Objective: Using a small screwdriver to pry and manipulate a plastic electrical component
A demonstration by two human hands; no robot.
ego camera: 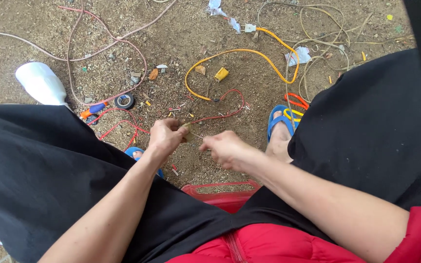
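Rough sandy ground (249,73), glossy plastic-coated orange cable (230,51), matt black cloth trousers (40,165).

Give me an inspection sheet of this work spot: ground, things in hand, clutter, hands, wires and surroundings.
Surface: bare dirt ground strewn with small wire scraps.
Job's things: small tan piece pinched between both hands, with a thin wire end at it; what it is cannot be told.
Clutter: roll of black tape, orange-handled tool, yellow plug, white container, paper scraps.
Grippers: left hand and right hand both closed, fingers on the tan piece.
Cables: orange wire, red wire, pink cord, tan cords, all loose on the ground.
Surroundings: red plastic stool under the person, blue sandal.
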